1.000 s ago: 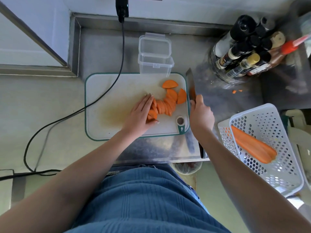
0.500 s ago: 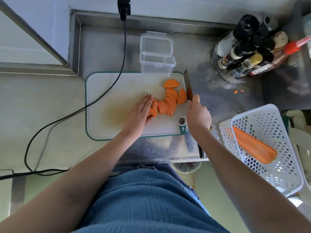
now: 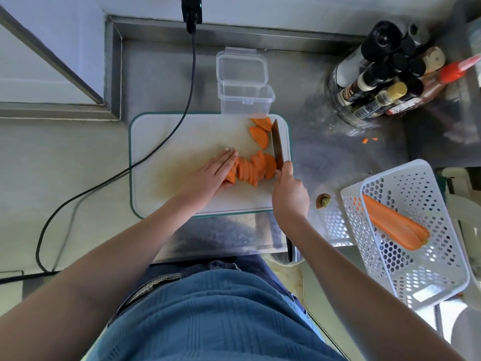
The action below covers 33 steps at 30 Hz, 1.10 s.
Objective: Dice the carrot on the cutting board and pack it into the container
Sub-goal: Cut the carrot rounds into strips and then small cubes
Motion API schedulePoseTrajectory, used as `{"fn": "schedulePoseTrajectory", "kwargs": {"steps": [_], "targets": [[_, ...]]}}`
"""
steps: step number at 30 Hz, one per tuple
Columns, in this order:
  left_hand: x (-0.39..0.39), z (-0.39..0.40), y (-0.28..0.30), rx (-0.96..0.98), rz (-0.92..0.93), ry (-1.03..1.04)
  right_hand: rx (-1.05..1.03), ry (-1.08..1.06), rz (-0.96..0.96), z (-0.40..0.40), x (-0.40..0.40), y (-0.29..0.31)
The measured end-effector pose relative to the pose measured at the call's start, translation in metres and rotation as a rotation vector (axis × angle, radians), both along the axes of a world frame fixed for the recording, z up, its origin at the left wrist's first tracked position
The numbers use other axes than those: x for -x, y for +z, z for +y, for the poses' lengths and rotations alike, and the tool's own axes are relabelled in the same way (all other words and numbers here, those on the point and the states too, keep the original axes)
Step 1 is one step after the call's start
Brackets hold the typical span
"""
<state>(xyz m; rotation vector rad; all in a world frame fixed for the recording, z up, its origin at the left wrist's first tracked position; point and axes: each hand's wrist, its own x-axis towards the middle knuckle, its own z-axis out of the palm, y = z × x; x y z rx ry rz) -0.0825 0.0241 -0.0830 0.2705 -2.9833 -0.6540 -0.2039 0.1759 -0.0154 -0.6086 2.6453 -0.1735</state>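
- your left hand (image 3: pixel 208 175) lies flat on the cutting board (image 3: pixel 166 142), fingers straight and together, pointing toward 1 o'clock; the fingertips and inner edge of the hand touch the near end of the carrot slices (image 3: pixel 251 168).
- the slices fan out in an overlapping row running from your left hand toward 3 o'clock, ending against the knife (image 3: pixel 278 144).
- your right hand (image 3: pixel 289 194) is curled round the knife handle, at 3 o'clock from the row; the handle itself is hidden inside the grip.
- the blade points to 12 o'clock, lying along the board's right edge, its flat just beside the last slice.
- two loose slices (image 3: pixel 260 130) sit at 12 o'clock from the row, up by the board's far right corner, touching the blade's left side.
- the open container (image 3: pixel 246 100) stands just past the board's far edge, at 12 o'clock from the slices, its lid (image 3: pixel 242 66) hinged back behind it.
- the board's left half, at 9 o'clock from your left hand, is bare apart from an orange stain; a black cable (image 3: pixel 166 142) crosses its far left corner.
- at 3 o'clock past the board lies steel counter, then a white basket (image 3: pixel 429 277) holding a carrot half (image 3: pixel 393 222).
- a cluster of bottles (image 3: pixel 385 82) stands at 2 o'clock.
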Motion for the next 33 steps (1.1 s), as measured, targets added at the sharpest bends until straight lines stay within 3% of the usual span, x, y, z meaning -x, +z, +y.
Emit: {"fn": "schedulePoseTrajectory", "kwargs": {"steps": [9,18,33], "targets": [[-0.021,-0.057,0.001,0.081,0.010,-0.232,0.003,-0.115,-0.045,-0.018,-0.045,-0.001],[-0.038,-0.085,0.008,0.004,0.022,-0.279,0.031,-0.227,-0.061,-0.043,-0.082,-0.004],[-0.064,-0.122,0.011,-0.098,0.047,-0.240,0.070,-0.223,-0.093,-0.078,-0.110,0.003]]}}
